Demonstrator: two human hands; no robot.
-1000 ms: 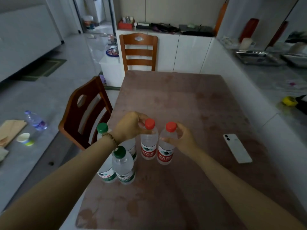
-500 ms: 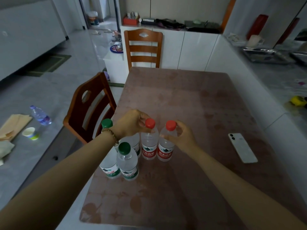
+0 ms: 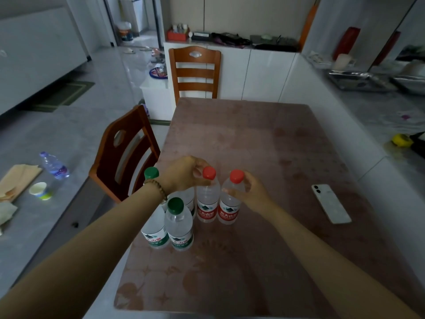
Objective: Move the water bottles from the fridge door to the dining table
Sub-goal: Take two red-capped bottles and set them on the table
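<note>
Two red-capped water bottles stand side by side on the dining table [image 3: 264, 139]. My left hand [image 3: 184, 173] pinches the neck of the left red-capped bottle [image 3: 207, 203] just under its cap. My right hand [image 3: 249, 192] wraps round the upper body of the right red-capped bottle [image 3: 228, 209]. Two green-capped bottles stand close by at the table's left edge, one near me [image 3: 178, 224] and one [image 3: 154, 231] partly hidden under my left forearm. A further clear bottle [image 3: 189, 199] stands behind them, its cap hidden by my wrist.
A white phone [image 3: 331, 203] lies on the table to the right. One wooden chair [image 3: 124, 153] stands at the table's left side, another [image 3: 195, 72] at the far end. A low white wall [image 3: 345, 139] borders the table's right edge. A bottle [image 3: 54, 165] and paper cup [image 3: 40, 191] lie on the floor, left.
Both hands keep their holds on the two red-capped bottles, which stay standing on the table. The view has shifted slightly closer; nothing else has moved.
</note>
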